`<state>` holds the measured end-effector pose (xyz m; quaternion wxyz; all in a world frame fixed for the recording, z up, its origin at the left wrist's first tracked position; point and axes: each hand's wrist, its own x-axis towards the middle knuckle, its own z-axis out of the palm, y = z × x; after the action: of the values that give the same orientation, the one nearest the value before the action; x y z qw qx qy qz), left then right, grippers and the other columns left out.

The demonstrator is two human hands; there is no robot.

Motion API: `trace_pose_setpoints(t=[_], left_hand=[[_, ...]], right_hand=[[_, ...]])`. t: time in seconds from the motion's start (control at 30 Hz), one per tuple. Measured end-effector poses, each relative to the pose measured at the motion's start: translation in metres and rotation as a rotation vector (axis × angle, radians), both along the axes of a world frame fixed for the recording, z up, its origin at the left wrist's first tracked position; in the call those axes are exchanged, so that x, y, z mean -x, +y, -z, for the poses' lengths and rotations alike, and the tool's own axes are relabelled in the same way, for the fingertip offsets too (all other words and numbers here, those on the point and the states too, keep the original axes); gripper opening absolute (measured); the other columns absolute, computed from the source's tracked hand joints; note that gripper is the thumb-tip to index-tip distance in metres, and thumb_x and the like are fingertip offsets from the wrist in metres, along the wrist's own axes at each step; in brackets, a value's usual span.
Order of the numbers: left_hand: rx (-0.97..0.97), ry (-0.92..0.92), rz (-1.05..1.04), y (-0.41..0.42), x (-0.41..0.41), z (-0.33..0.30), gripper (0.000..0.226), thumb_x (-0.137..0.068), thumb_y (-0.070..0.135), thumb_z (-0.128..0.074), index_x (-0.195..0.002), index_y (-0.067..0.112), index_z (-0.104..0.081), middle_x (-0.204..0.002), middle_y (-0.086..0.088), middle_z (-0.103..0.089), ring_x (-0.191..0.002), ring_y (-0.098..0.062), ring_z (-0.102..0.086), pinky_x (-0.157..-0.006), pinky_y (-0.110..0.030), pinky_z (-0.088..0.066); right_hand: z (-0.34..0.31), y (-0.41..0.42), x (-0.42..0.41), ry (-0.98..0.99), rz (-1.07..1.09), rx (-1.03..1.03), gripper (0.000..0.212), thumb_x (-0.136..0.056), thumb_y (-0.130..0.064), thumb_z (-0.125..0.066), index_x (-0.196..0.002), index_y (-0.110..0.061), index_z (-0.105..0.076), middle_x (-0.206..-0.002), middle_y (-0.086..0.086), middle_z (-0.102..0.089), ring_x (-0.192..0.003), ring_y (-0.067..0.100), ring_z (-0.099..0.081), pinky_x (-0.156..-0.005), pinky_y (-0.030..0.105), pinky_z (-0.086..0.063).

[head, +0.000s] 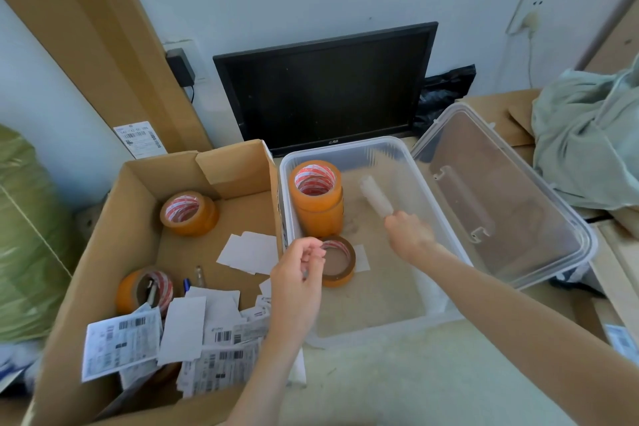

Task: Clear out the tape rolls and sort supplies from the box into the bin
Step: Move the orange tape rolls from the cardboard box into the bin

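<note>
An open cardboard box (103, 252) on the left holds an orange tape stack (189, 213), another orange roll (145, 290) with a pen stuck in it, and loose shipping labels (193, 339). The clear plastic bin (345, 143) beside it contains a tall stack of orange tape rolls (316, 197) and a thin roll (340, 261) lying flat. My left hand (299, 280) hovers over the bin's left wall with curled fingers beside the thin roll; whether it holds anything is unclear. My right hand (409, 235) grips a translucent whitish roll (375, 197) inside the bin.
The bin's clear lid (501, 190) leans against its right side. A black monitor (325, 86) stands against the wall behind. A green bag (24, 235) sits at the far left, a pale cloth bundle (587, 135) at the right, and flat cardboard (86, 28) leans on the wall.
</note>
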<state>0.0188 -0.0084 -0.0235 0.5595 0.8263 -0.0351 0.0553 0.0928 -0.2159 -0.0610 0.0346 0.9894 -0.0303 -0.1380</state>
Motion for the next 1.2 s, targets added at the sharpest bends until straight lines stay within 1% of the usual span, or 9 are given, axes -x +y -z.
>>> trace_pose_setpoints(t=[0.17,0.33,0.43,0.53,0.7,0.83,0.93,1.1,1.2], left_hand=[[-0.001,-0.025,-0.003,0.000,0.000,0.002,0.026,-0.092,0.011,-0.053,-0.088,0.037,-0.056,-0.089,0.006,-0.068,-0.088,-0.010,-0.064,-0.073,-0.009,-0.046],[-0.042,-0.040,0.008,0.000,0.000,0.003,0.022,-0.093,0.010,-0.055,-0.090,0.032,-0.058,-0.089,0.008,-0.067,-0.087,-0.008,-0.063,-0.072,-0.008,-0.045],[-0.045,-0.049,0.006,0.000,0.000,0.004,0.026,-0.093,0.010,-0.055,-0.089,0.036,-0.057,-0.089,0.008,-0.067,-0.088,-0.008,-0.063,-0.073,-0.008,-0.045],[-0.044,-0.046,0.011,0.000,0.000,0.002,0.027,-0.093,0.011,-0.054,-0.089,0.038,-0.056,-0.090,0.009,-0.067,-0.088,-0.007,-0.062,-0.073,-0.009,-0.045],[-0.008,-0.007,0.015,0.001,-0.001,-0.002,0.027,-0.093,0.009,-0.054,-0.088,0.035,-0.057,-0.088,0.007,-0.068,-0.085,-0.006,-0.063,-0.072,-0.008,-0.044],[0.124,0.132,0.037,0.006,-0.005,-0.011,0.022,-0.096,0.009,-0.048,-0.092,0.024,-0.063,-0.086,0.004,-0.069,-0.080,-0.005,-0.065,-0.073,-0.015,-0.051],[0.248,0.185,0.027,0.015,-0.010,-0.019,0.022,-0.098,0.007,-0.046,-0.093,0.015,-0.066,-0.083,-0.002,-0.070,-0.075,-0.010,-0.066,-0.068,-0.019,-0.053],[0.093,0.140,-0.056,0.054,-0.028,-0.011,0.020,-0.098,0.011,-0.046,-0.092,0.020,-0.064,-0.085,0.005,-0.067,-0.078,0.000,-0.062,-0.071,-0.014,-0.050],[-0.107,0.194,-0.175,0.091,-0.053,0.016,0.017,-0.098,0.014,-0.046,-0.100,0.020,-0.062,-0.097,0.005,-0.065,-0.094,-0.008,-0.061,-0.080,-0.021,-0.047]], right_hand=[[0.010,0.001,-0.001,0.149,0.036,0.007,0.038,-0.094,0.000,-0.042,-0.132,-0.004,-0.046,-0.131,0.013,-0.051,-0.120,0.033,-0.054,-0.092,0.040,-0.047],[0.033,-0.004,-0.005,0.448,0.068,-0.107,0.070,-0.091,0.003,-0.048,-0.150,-0.005,-0.012,-0.137,0.016,-0.039,-0.118,0.037,-0.052,-0.088,0.039,-0.048],[0.032,-0.005,-0.006,0.397,0.057,-0.117,0.053,-0.092,0.002,-0.046,-0.142,-0.003,-0.031,-0.136,0.015,-0.036,-0.117,0.037,-0.052,-0.090,0.039,-0.047],[0.025,-0.009,-0.009,0.214,0.046,-0.190,0.042,-0.091,0.000,-0.047,-0.133,-0.002,-0.046,-0.133,0.014,-0.036,-0.114,0.037,-0.051,-0.095,0.040,-0.047],[-0.016,-0.005,-0.003,0.024,0.013,-0.570,0.045,-0.096,-0.014,-0.051,-0.141,-0.015,-0.044,-0.147,0.006,-0.037,-0.133,0.027,-0.038,-0.109,0.033,-0.029],[-0.043,0.010,0.015,-0.185,-0.013,-0.863,0.026,-0.095,-0.013,-0.054,-0.119,-0.014,-0.065,-0.116,0.000,-0.066,-0.106,0.011,-0.059,-0.098,0.023,-0.043],[-0.056,0.025,0.026,-0.239,-0.052,-1.047,0.013,-0.091,-0.012,-0.063,-0.099,-0.019,-0.070,-0.095,-0.002,-0.071,-0.086,0.007,-0.065,-0.083,0.015,-0.048],[-0.071,0.054,0.040,-0.140,-0.075,-1.249,0.011,-0.089,-0.009,-0.065,-0.097,-0.015,-0.070,-0.089,0.005,-0.074,-0.085,0.018,-0.070,-0.081,0.025,-0.055],[-0.071,0.069,0.045,-0.098,-0.085,-1.328,0.015,-0.089,-0.006,-0.064,-0.095,-0.018,-0.070,-0.085,0.005,-0.075,-0.084,0.021,-0.071,-0.079,0.026,-0.054]])
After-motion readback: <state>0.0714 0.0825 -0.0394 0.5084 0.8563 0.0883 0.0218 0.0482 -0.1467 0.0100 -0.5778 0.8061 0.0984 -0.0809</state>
